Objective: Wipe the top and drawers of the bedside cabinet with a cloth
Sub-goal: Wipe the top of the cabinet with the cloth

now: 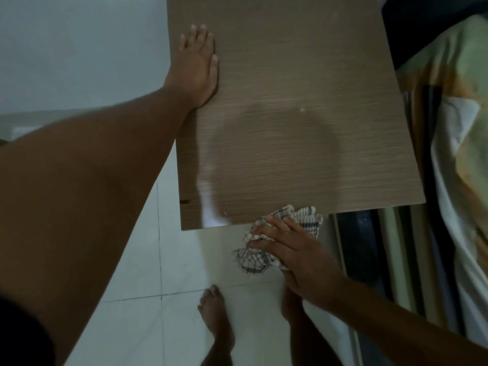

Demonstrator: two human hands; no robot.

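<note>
The bedside cabinet's brown wood-grain top [303,88] fills the middle of the head view, seen from straight above. My left hand [198,67] lies flat on its left edge, fingers straight and pointing away from me. My right hand [290,247] is at the near front edge of the top, just below it, with its fingers curled over a crumpled checked white-and-dark cloth [253,257]. Part of the cloth pokes up against the front edge. The cabinet's drawers are hidden under the top.
White floor tiles [118,260] lie to the left and in front of the cabinet, with my bare feet [215,318] on them. A bed with patterned bedding [454,128] runs along the right side, close to the cabinet.
</note>
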